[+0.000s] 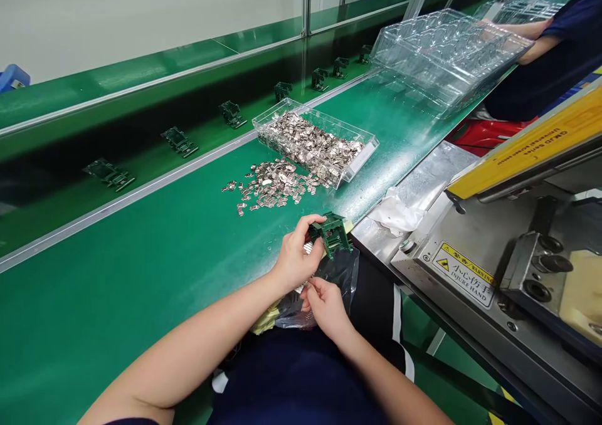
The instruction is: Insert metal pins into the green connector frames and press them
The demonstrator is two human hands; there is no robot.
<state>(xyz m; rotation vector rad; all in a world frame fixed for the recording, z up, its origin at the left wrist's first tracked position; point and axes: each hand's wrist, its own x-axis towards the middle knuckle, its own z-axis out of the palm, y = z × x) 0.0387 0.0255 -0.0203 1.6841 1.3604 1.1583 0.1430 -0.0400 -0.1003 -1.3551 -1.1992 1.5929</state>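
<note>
Here we find the green board assembly (333, 233) just beyond our left hand (297, 259), its grip clamped on; right hand (327, 304) lower, fingertips together, contents unclear.

The green worktop (155, 287) carried a clear plastic box (360, 162) and, beside it, loose metal pieces (275, 183).
</note>
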